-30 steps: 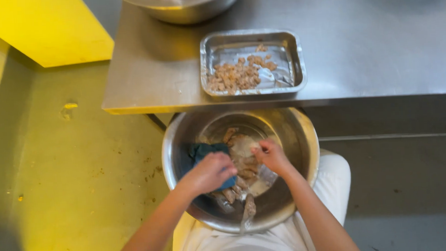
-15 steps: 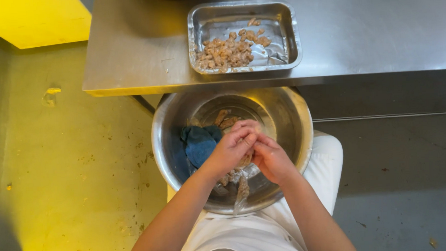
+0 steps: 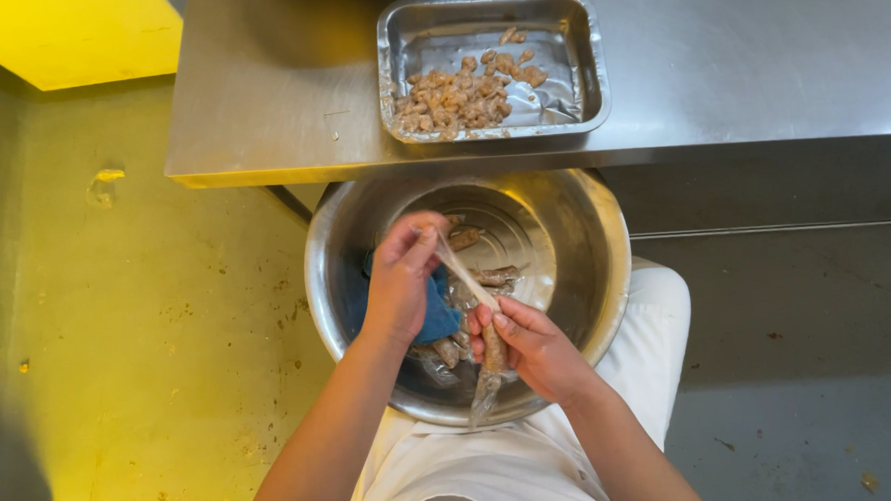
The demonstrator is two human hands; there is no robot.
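A large steel bowl (image 3: pixel 606 253) rests on my lap and holds several brownish sausage pieces and a blue cloth (image 3: pixel 438 316). My left hand (image 3: pixel 402 277) pinches the top end of a thin, clear casing strip (image 3: pixel 464 273) over the bowl. My right hand (image 3: pixel 530 342) grips a sausage piece (image 3: pixel 493 351) at the strip's lower end, with loose casing hanging below it. The strip is stretched taut between the two hands.
A rectangular steel tray (image 3: pixel 588 84) with several cut sausage pieces sits on the steel table (image 3: pixel 758 56) just beyond the bowl. The floor to the left is lit yellow (image 3: pixel 118 325); grey floor lies to the right.
My hands were together over the bowl; now they have drawn apart, the left up and the right down, stretching the casing strip between them.
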